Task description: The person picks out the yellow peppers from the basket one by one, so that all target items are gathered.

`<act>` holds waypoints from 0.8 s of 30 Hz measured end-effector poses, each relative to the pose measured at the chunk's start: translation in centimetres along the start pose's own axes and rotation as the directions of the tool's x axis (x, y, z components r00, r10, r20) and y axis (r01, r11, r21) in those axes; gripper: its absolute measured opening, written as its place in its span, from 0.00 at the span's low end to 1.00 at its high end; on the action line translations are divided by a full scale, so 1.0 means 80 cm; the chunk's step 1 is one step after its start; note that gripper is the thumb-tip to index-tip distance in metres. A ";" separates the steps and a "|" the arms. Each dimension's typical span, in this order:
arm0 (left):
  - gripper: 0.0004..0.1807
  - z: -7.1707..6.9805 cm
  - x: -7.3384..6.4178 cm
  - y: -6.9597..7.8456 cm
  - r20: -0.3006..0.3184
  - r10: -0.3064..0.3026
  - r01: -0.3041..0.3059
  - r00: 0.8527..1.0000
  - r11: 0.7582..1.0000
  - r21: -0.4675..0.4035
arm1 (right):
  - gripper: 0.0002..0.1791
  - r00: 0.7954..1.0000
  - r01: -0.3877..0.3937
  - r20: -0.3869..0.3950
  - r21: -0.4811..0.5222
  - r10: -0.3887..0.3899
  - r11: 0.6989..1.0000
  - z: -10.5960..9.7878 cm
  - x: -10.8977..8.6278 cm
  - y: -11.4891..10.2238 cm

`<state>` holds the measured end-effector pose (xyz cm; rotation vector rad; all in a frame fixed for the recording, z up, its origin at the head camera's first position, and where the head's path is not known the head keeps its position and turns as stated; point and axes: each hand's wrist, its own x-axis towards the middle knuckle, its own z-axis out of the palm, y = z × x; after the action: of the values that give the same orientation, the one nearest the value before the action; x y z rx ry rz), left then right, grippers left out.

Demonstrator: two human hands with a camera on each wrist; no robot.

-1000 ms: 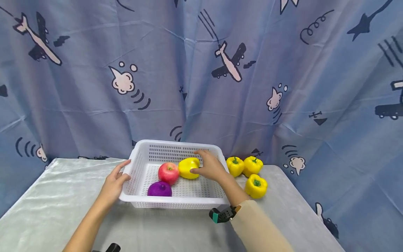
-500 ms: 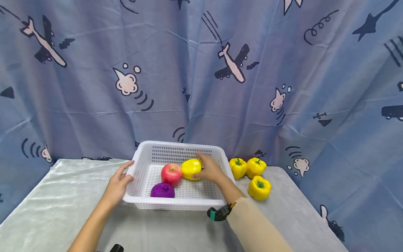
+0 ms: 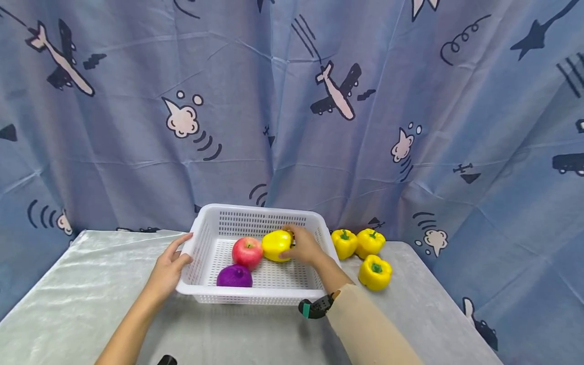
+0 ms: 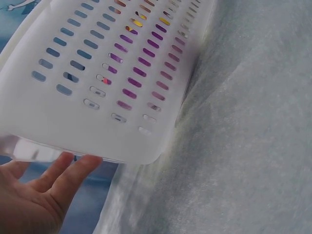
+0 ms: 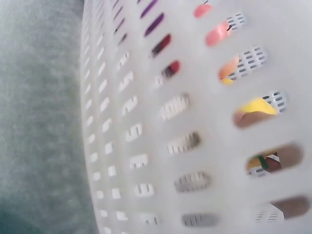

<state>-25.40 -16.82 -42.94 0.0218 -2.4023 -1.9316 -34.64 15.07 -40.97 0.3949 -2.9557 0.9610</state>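
A white perforated plastic basket stands on the cloth-covered table. Inside it lie a red apple, a round purple vegetable with a small nub, and a yellow bell pepper on its side against the apple. My right hand reaches over the basket's right part and grips this pepper, thumb on the near side and fingers on the far side. At the basket's left end my left hand touches the rim with fairly straight fingers. In the left wrist view its fingertips meet the basket's end.
Outside the basket, to its right, sit three more yellow bell peppers with green stems. A blue curtain with printed planes hangs behind the table. A black wrist device sits near the basket's front right corner.
The right hand has drawn its fingers and thumb closer around the yellow bell pepper in the basket. The left hand stays at the rim; the head view has shifted slightly.
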 end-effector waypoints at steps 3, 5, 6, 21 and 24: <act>0.36 0.000 0.000 -0.001 0.004 -0.007 0.007 1.000 1.000 0.000 | 0.39 1.000 0.007 -0.018 0.038 -0.006 0.999 -0.001 -0.001 0.000; 0.36 0.000 0.001 -0.001 0.007 -0.011 0.011 1.000 1.000 -0.005 | 0.39 0.999 0.015 -0.032 0.060 -0.013 0.998 -0.003 -0.002 -0.001; 0.36 0.000 0.001 -0.002 0.007 -0.010 0.010 1.000 1.000 -0.007 | 0.39 0.999 0.018 -0.039 0.072 -0.015 0.997 -0.005 -0.003 -0.002; 0.35 0.001 0.001 -0.001 -0.002 -0.009 0.009 1.000 1.000 0.013 | 0.41 0.995 0.055 -0.092 0.207 -0.036 0.977 -0.026 -0.016 -0.015; 0.35 0.000 0.000 -0.001 -0.004 -0.016 0.016 1.000 1.000 0.022 | 0.40 0.994 0.077 -0.089 0.201 -0.060 0.977 -0.034 -0.022 -0.017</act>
<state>-25.44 -16.81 -43.02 0.0463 -2.4289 -1.9095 -32.82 16.01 -38.12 0.4455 -2.7597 1.2446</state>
